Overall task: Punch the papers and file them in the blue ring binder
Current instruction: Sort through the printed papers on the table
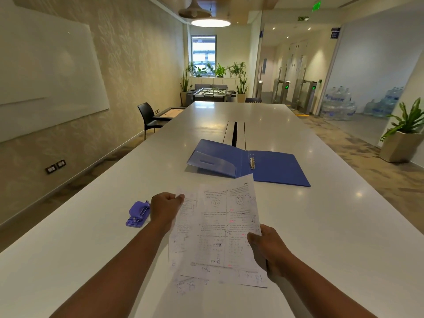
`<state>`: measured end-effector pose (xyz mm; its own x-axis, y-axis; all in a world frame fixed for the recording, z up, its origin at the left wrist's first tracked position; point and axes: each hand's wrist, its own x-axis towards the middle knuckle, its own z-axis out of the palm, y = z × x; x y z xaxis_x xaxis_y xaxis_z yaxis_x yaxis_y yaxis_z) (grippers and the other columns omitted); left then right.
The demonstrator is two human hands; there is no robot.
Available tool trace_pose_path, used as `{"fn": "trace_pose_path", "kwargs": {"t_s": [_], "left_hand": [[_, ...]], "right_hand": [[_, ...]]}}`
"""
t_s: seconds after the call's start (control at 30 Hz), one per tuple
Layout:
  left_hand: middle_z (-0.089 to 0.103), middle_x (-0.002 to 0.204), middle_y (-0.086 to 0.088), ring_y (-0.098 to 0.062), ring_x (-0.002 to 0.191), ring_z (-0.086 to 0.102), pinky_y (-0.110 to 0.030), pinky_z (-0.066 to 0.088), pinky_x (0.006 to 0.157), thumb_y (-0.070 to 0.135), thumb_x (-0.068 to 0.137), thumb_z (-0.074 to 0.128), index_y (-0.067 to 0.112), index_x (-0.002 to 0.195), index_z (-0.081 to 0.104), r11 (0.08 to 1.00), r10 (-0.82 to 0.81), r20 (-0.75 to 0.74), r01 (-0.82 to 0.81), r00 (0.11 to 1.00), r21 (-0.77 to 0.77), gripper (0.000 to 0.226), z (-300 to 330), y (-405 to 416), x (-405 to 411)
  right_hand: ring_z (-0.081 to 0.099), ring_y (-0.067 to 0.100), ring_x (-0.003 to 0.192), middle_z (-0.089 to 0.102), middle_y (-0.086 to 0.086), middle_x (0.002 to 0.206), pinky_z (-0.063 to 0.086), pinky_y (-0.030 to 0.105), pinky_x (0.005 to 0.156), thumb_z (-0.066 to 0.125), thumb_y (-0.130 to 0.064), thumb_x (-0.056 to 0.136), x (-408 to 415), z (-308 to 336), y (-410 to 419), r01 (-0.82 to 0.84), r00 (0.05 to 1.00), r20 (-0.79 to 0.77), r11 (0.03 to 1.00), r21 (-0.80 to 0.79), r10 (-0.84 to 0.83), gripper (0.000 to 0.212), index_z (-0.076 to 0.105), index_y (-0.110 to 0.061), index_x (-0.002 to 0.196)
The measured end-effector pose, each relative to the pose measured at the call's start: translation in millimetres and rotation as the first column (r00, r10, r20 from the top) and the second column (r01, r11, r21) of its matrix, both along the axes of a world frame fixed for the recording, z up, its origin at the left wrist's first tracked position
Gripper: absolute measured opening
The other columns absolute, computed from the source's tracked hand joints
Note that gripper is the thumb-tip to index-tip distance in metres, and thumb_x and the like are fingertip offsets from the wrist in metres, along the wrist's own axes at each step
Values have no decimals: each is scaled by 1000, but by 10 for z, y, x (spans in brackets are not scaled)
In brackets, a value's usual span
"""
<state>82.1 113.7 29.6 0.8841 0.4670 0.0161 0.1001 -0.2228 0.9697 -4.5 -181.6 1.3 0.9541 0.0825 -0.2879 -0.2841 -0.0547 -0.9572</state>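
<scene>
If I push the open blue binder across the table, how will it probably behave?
The blue binder lies open on the smooth table, so it would probably slide easily. Its left cover sits raised, so it may flap or flex. It holds no papers yet, so it is likely light.

Office: long meeting table (298,203), whiteboard (46,72), access gates (296,92).

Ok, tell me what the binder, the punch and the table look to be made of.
Binder: likely thin plastic, blue, slightly glossy, with a translucent inner pocket and shiny metal rings.
Punch: probably moulded purple plastic; any metal parts are too small to tell.
Table: white, smooth, glossy top that reflects the ceiling lights; laminate or solid surface, can't tell which.
</scene>
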Motion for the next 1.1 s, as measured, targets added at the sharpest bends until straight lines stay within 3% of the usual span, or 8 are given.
{"fn": "trace_pose_path", "kwargs": {"t_s": [0.17, 0.27, 0.37, 0.47, 0.57, 0.73, 0.93, 1.1], "left_hand": [[67, 61, -6, -21, 59, 60, -28, 44, 56, 28, 92, 73, 6, 67, 69, 939, -106, 148, 50, 983, 340, 33, 577, -199, -140], [71, 76, -6, -20, 68, 62, -29, 46, 63, 28, 99, 63, 6, 82, 72, 865, -196, 249, 48, 948, 500, 29, 1019, -328, -243], [62, 75, 5, -5, 67, 55, -21, 38, 56, 28, 104, 53, 15, 86, 64, 808, -301, 316, 64, 900, 586, 24, 1448, -477, -358], [59, 76, 9, -5, 70, 55, -23, 38, 56, 30, 106, 48, 16, 91, 62, 795, -375, 358, 98, 855, 599, 24, 1765, -583, -447], [60, 78, 5, -7, 71, 55, -27, 40, 59, 30, 106, 48, 15, 94, 63, 812, -401, 411, 110, 819, 573, 24, 1969, -644, -457], [68, 91, -2, -16, 82, 63, -36, 50, 68, 31, 106, 48, 13, 98, 64, 871, -353, 376, 154, 857, 467, 26, 1983, -678, -230], [66, 87, 4, -8, 77, 60, -23, 43, 60, 26, 102, 56, 17, 91, 66, 948, -216, 256, 140, 942, 285, 17, 1623, -658, 84], [74, 91, -5, -20, 81, 71, -31, 58, 63, 25, 98, 61, 17, 90, 70, 989, -140, 151, 147, 979, -34, 15, 1249, -613, 227]], "right_hand": [[79, 14, 72, 82, -1, 97, 58, 24, 57, 49, -3, 101, 3, 182, -198, 103, 994, 43, 985, -140, -98, 33, 75, -22, 104], [77, 11, 75, 80, -16, 86, 57, 19, 55, 54, -10, 101, 18, 315, -329, 184, 979, 139, 947, -263, -152, 28, 72, -30, 97], [76, 14, 80, 79, -9, 93, 57, 22, 57, 55, -13, 102, 37, 373, -428, 232, 966, 182, 925, -301, -183, 25, 71, -31, 97], [76, 20, 85, 78, -5, 96, 60, 30, 62, 55, -13, 103, 22, 411, -504, 258, 959, 196, 921, -292, -206, 21, 71, -26, 99], [77, 23, 88, 80, -1, 98, 63, 37, 71, 54, -12, 104, -8, 440, -573, 247, 960, 194, 938, -242, -202, 19, 70, -21, 105], [79, 29, 88, 81, 2, 98, 64, 37, 66, 55, -13, 105, -70, 560, -602, 181, 969, 183, 981, -67, -166, 17, 68, -17, 115], [77, 39, 95, 79, 13, 110, 64, 42, 69, 58, -11, 102, -130, 676, -555, 101, 976, 173, 977, 189, -134, 21, 65, -12, 123], [73, 44, 109, 74, 17, 123, 63, 50, 80, 52, -6, 103, -198, 722, -517, -1, 989, 143, 947, 321, -47, 28, 61, -13, 129]]}}
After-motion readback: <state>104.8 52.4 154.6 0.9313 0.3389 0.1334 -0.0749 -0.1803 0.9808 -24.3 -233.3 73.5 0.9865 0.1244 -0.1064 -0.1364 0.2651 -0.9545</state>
